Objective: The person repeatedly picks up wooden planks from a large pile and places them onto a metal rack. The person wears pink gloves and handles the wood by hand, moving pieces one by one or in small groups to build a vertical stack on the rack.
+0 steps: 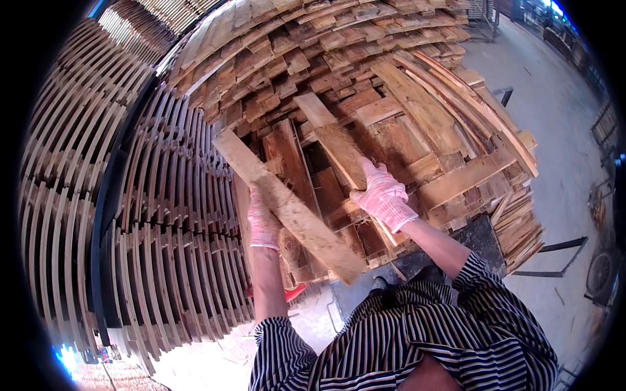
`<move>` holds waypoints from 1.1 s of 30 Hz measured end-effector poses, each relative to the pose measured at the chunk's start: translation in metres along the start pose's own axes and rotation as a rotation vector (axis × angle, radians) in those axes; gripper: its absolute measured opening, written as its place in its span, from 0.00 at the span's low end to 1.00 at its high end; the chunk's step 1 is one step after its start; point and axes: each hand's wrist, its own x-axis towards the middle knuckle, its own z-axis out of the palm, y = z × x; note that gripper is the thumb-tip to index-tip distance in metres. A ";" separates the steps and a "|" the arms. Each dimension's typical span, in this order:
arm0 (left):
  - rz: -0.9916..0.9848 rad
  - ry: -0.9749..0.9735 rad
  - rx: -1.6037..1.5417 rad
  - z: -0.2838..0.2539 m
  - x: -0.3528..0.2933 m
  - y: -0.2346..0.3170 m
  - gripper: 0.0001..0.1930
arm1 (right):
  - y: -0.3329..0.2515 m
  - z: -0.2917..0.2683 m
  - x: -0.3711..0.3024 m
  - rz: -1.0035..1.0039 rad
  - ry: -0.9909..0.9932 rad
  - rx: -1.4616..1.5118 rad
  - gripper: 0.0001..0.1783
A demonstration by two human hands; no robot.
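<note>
Both my hands wear pink-and-white knit gloves. My left hand [263, 220] is closed on the edge of a long pale wooden board [287, 203], which slants from upper left to lower right in front of me; part of its fingers is hidden behind the board. To the right, my right hand [383, 194] is wrapped round a second, narrower wooden plank [334, 138] that points away up to the left. Beneath both lies a pile of loose brown boards [287, 153], some crossed over each other with dark gaps between.
A tall stack of short boards [293, 62] rises at the far side. Racks of closely set slats [176, 163] stand on the left beside a dark post [104, 215]. Long boards [430, 111] lie at right. Concrete floor [554, 130] shows there, with a metal frame [554, 247].
</note>
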 end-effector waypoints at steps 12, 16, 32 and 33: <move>-0.070 0.123 0.127 -0.029 0.015 0.002 0.26 | -0.035 0.075 0.009 -0.337 -0.102 -0.063 0.32; -0.139 -0.030 0.072 0.010 0.004 0.006 0.27 | -0.049 0.046 -0.001 -0.444 -0.009 0.105 0.43; 0.273 -0.109 1.873 -0.224 0.085 0.046 0.26 | -0.008 0.046 0.062 -0.163 -0.261 0.055 0.36; 0.327 -0.225 1.890 -0.200 0.110 0.028 0.26 | 0.024 0.069 0.076 -0.229 0.059 -0.024 0.35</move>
